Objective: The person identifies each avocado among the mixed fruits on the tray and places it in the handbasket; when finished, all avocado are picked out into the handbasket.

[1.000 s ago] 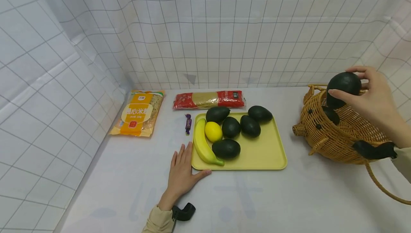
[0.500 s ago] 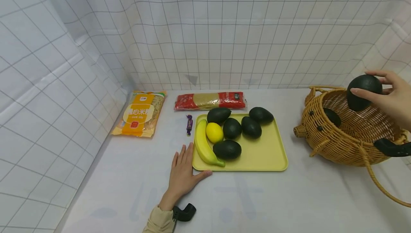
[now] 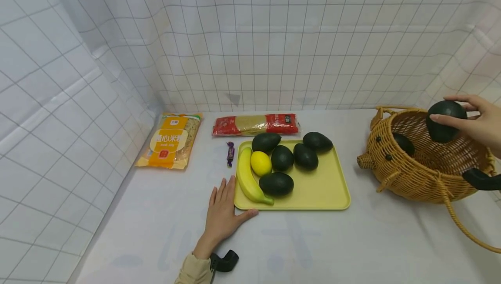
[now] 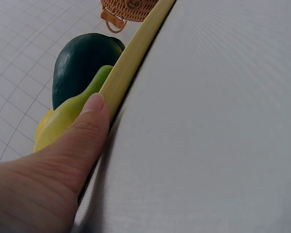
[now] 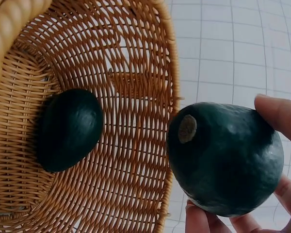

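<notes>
My right hand (image 3: 479, 121) holds a dark green avocado (image 3: 446, 121) over the wicker basket (image 3: 422, 179), thumb on one side and fingers on the other. In the right wrist view the held avocado (image 5: 225, 158) overlaps the basket's rim, its brown stem spot showing. Another avocado (image 5: 70, 130) lies inside the basket. My left hand (image 3: 223, 214) lies flat with fingers spread at the near left corner of the yellow tray (image 3: 321, 188), thumb along its edge. On the tray are a banana (image 3: 246, 175), a lemon (image 3: 261, 163) and several avocados (image 3: 276, 184).
Behind the tray lies a red noodle packet (image 3: 256, 125). A purple wrapped candy (image 3: 230, 154) sits left of the tray, and an orange food bag (image 3: 169, 141) farther left. The basket's rope handle (image 3: 454, 218) trails toward the right. Grid-patterned cloth stands behind and beside the table.
The right hand has carried its avocado rightward, from the basket's left side near the pig face to over its right part, then slightly lower. The left hand has stayed at the tray corner.
</notes>
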`<state>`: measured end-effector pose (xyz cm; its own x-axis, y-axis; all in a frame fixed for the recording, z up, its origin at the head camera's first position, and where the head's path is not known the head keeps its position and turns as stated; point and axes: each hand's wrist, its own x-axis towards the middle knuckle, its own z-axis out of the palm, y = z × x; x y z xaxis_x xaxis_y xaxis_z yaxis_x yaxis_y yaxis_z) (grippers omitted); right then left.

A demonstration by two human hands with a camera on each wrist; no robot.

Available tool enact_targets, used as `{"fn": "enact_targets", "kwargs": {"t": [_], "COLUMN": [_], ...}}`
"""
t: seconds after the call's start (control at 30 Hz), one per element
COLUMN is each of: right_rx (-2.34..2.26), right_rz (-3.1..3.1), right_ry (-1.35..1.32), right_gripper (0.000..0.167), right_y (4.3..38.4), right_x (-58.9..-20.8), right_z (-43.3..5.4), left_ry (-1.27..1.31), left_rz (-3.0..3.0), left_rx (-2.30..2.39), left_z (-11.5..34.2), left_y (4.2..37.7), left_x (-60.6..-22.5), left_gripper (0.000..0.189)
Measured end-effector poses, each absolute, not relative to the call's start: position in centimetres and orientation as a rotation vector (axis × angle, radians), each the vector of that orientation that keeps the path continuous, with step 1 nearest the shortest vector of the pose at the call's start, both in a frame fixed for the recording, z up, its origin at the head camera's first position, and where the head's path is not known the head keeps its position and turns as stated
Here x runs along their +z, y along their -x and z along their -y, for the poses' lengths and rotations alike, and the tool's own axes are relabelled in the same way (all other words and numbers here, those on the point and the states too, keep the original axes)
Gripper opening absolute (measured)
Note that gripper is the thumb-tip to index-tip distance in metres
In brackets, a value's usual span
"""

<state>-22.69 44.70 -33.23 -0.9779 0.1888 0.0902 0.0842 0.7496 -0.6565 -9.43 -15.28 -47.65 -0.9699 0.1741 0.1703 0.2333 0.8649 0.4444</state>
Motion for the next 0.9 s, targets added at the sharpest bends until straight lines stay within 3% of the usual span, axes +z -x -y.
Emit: {"fn": "enact_targets", "kwargs": {"t": [0.17, 0.4, 0.5, 0.77, 0.9], "right_rx": [1.019, 0.902, 0.913, 0.882, 0.874], "right_rz": [2.869, 2.926, 2.972, 3.018, 2.956], "right_ry": [0.232, 0.228, 0.191, 0.135, 0.14], "right_gripper": [0.078, 0.077, 0.087, 0.082, 0.064], "right_y": [20.7, 20.8, 20.4, 19.6, 20.1], "right_x": [-31.1, -31.9, -31.2, -30.3, -31.3], "right_z": [-41.8, -42.2, -41.5, -40.1, -41.2], "left_ry": [0.317, 0.322, 0.323, 0.323, 0.325], "left_rz": [2.905, 2.907, 2.911, 2.91, 2.914], "left_rx": [-0.711, -0.708, -0.704, -0.707, -0.71], "left_z": [15.3, 15.3, 15.3, 15.2, 15.2], "left_y": [9.4, 9.4, 9.4, 9.4, 9.4], "left_x": [-47.6, -47.6, -47.7, -47.5, -47.5], "left_gripper": [0.111, 0.111, 0.111, 0.111, 0.111]}}
